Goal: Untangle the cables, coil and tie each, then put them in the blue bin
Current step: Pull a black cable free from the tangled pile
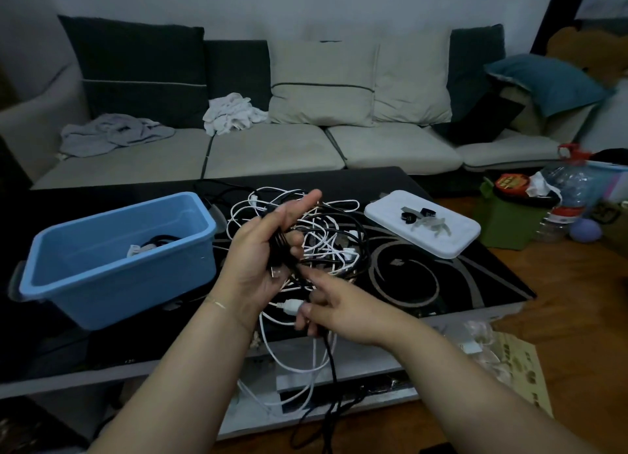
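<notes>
A tangle of black and white cables (326, 236) lies in the middle of the black table (452, 283). My left hand (261, 259) is raised over it and grips a small bundle of black cable (280, 249) in its palm. My right hand (336, 307) is lower, near the table's front edge, with its curled fingers round a black cable that hangs down over the edge; its forefinger points toward the bundle. A white plug (290, 305) lies beside those fingers. The blue bin (112, 249) stands at the left with a coiled cable (149, 244) inside.
A white lid (452, 239) with several small ties on it lies at the right of the table. White and black cables (306, 385) dangle over the front edge. A sofa (272, 147) runs behind the table. Bottles and bags sit on the floor at the right.
</notes>
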Tool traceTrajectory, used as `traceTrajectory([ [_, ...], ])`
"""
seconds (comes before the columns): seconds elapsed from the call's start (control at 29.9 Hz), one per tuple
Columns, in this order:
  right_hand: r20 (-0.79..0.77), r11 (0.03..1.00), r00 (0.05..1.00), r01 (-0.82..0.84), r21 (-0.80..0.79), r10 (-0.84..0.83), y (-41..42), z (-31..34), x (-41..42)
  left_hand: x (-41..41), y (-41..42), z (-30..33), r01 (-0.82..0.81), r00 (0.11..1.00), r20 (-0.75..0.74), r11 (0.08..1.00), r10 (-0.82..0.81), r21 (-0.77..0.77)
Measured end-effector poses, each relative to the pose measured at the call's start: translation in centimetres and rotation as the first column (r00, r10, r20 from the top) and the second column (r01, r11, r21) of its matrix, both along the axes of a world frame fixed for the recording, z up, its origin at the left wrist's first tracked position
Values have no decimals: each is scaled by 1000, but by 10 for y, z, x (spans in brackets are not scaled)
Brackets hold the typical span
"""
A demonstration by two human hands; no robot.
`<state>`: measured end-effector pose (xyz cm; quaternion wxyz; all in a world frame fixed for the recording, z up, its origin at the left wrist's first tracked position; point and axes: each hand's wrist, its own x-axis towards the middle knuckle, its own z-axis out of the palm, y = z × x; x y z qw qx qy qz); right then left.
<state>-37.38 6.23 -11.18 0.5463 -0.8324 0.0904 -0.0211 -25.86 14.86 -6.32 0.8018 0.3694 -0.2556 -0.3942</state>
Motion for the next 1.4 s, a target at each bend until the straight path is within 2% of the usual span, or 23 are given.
traceTrajectory([
  [0.07,-56,991,996,-78,-106,73,0,-1,-3,-2,1,3,-44,998,56,998,42,37],
  [0.13,-107,984,992,-90,-156,74,1,-1,-4,-5,1,4,-99,981,174,991,82,92],
  [0.27,-107,963,993,9,-270,-40,3,4,-2,-8,-4,-3,-201,903,411,968,123,152],
  [0.4,-56,911,987,118,-396,-152,7,10,-4,-5,-6,-7,-227,838,539,953,86,202],
  [0.5,-17,835,978,167,-525,-206,8,20,-8,-7,-7,-10,-257,760,649,927,18,274],
  [0.53,-16,817,975,176,-549,-220,7,21,-9,-8,-9,-14,-289,702,712,908,-16,304],
  [0.6,-38,814,971,177,-553,-238,2,22,-9,-7,-11,-21,-404,488,866,853,-104,330],
  [0.67,-103,837,970,135,-531,-221,-5,21,-12,-4,-13,-24,-490,304,928,800,-217,347],
  [0.74,-148,864,977,63,-499,-156,-12,17,-13,-1,-13,-26,-533,218,919,749,-328,394],
  [0.8,-103,881,984,82,-467,-146,-18,15,-14,0,-12,-24,-575,134,883,691,-450,439],
  [0.84,-44,884,983,141,-446,-179,-22,15,-14,0,-11,-26,-559,140,862,680,-487,475],
  [0.94,111,851,940,338,-401,-321,-28,20,-16,-4,-8,-28,-379,330,777,679,-536,629],
  [1.04,195,732,895,441,-519,-401,-29,26,-20,-8,-4,-24,-169,499,712,751,-494,639],
  [1.07,210,725,887,457,-516,-410,-30,26,-20,-9,-3,-21,-71,559,668,774,-491,629],
  [1.1,204,759,892,450,-471,-402,-31,25,-20,-9,-1,-19,21,605,613,780,-508,625],
  [1.2,258,943,924,315,-102,-281,-32,20,-16,-7,3,-14,195,643,504,760,-577,620],
  [1.24,295,964,920,265,23,-259,-34,20,-15,-5,4,-13,232,639,494,760,-590,608],
  [1.3,340,965,907,197,176,-247,-36,24,-16,-2,6,-12,284,626,486,758,-610,587],
  [1.4,348,945,885,242,221,-309,-39,25,-15,3,8,-12,406,665,403,758,-628,511],
])
